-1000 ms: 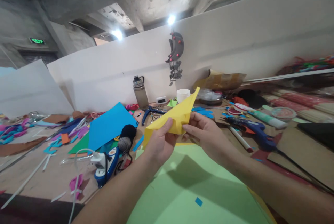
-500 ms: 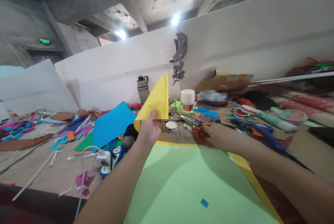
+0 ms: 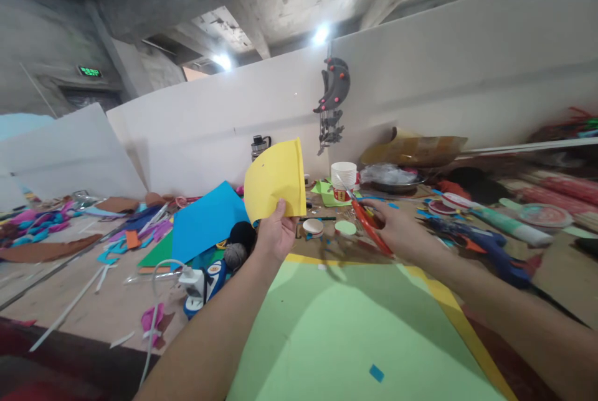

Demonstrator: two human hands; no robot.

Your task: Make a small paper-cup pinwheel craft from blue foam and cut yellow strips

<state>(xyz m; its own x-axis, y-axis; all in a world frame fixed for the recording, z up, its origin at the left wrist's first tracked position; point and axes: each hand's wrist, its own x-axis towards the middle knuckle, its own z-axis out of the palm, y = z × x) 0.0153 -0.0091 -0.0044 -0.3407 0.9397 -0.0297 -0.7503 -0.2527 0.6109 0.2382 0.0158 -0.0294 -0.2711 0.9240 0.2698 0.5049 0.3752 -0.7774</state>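
My left hand (image 3: 277, 234) pinches a yellow sheet (image 3: 275, 180) by its lower edge, thumb in front, and holds it up above the table. The sheet bends and looks folded or doubled along its right side. In my right hand (image 3: 391, 226) is a pair of red-handled scissors (image 3: 372, 230), lifted off the table with the blades pointing up and to the left. The fingers wrap around the handles, partly hidden. Below both hands lies a large light green sheet (image 3: 346, 326) over a yellow one, with a small blue scrap (image 3: 376, 373) on it.
A stack of paper cups (image 3: 343, 180) stands behind the scissors, and a bottle (image 3: 260, 147) behind the yellow sheet. Blue sheets (image 3: 205, 220), yarn balls and a white plug with a cable (image 3: 194, 283) lie left. At right are a blue glue gun (image 3: 486, 251) and a tube (image 3: 518, 223).
My right hand has raised the scissors from the table, turning the blades upward. The yellow sheet has turned to show a broader face. The view has shifted slightly.
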